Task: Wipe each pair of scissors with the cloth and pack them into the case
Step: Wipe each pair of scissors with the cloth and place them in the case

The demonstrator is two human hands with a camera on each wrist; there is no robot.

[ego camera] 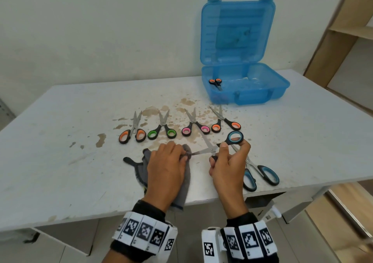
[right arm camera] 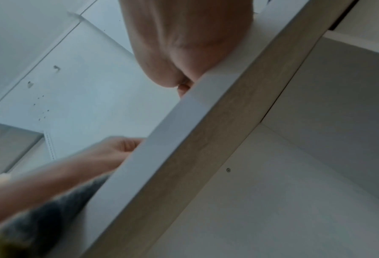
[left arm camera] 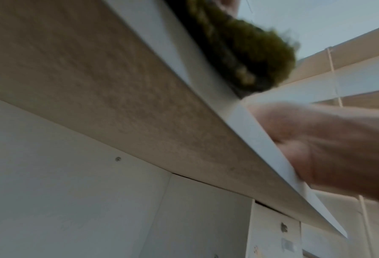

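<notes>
Your left hand [ego camera: 165, 168] lies at about 6 o'clock on the white table [ego camera: 60, 162], its fingers curled and pinching the grey cloth [ego camera: 184, 190] round the blade tip of the blue-handled scissors [ego camera: 220, 146]; the cloth's soft, fraying tail hangs over the near table edge. Your right hand [ego camera: 228, 166] pinches those scissors by the handles, thumb and forefinger at the upper ring [ego camera: 235, 137], the blades spread open and the steel bright.

A second blue-handled pair [ego camera: 260, 174] lies just right of your right hand, at 5 o'clock, close to the near edge; little room there. At 12 o'clock from your hands runs a row of four: orange-handled scissors [ego camera: 133, 134], green-handled scissors [ego camera: 162, 131], pink-handled scissors [ego camera: 195, 128], and another orange pair [ego camera: 226, 123], each with blades pointing away, over brown rusty stains [ego camera: 181, 109] on the matt top.

The translucent blue plastic case [ego camera: 246, 89] stands open at 1 o'clock, ribbed lid upright, one small orange-ringed pair [ego camera: 216, 83] in its tray; bare tabletop lies between row and case, and wide open surface at 9 o'clock and 3 o'clock.

Both wrist views look up from below the table edge, blurred; you see only the heels of the hands, not the fingers.
</notes>
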